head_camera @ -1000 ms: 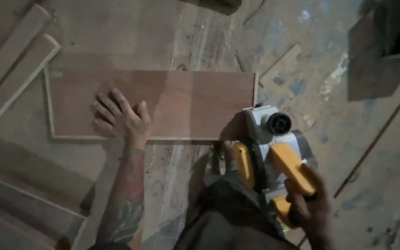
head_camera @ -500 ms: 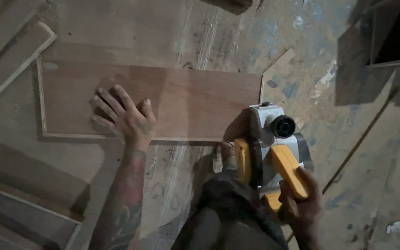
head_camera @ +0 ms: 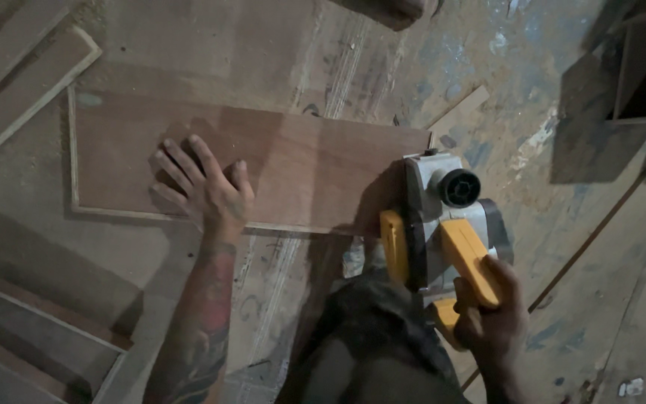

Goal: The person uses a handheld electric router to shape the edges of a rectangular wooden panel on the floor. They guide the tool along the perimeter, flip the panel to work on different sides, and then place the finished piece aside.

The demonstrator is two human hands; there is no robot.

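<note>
Board: a flat brown wood board point(head_camera: 263, 168) lies on the dusty floor point(head_camera: 188, 45). It looks stiff and light.
Left hand point(head_camera: 207, 191): fingers spread, pressing flat on the board.
Right hand point(head_camera: 491, 318): wrapped tight around the yellow handle of the planer point(head_camera: 443, 224).
Planer: sits at the board's right end. It looks heavy, so hold it by the handle.

Left hand point(head_camera: 207, 187) flat on plywood panel point(head_camera: 300, 161), right hand point(head_camera: 491, 318) gripping yellow power planer point(head_camera: 443, 224)

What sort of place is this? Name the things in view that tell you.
Probably a carpentry workshop: the left hand presses a flat reddish-brown plywood panel, the right hand grips a yellow-and-grey handheld power planer, and pale wooden offcut boards lie nearby.
</note>
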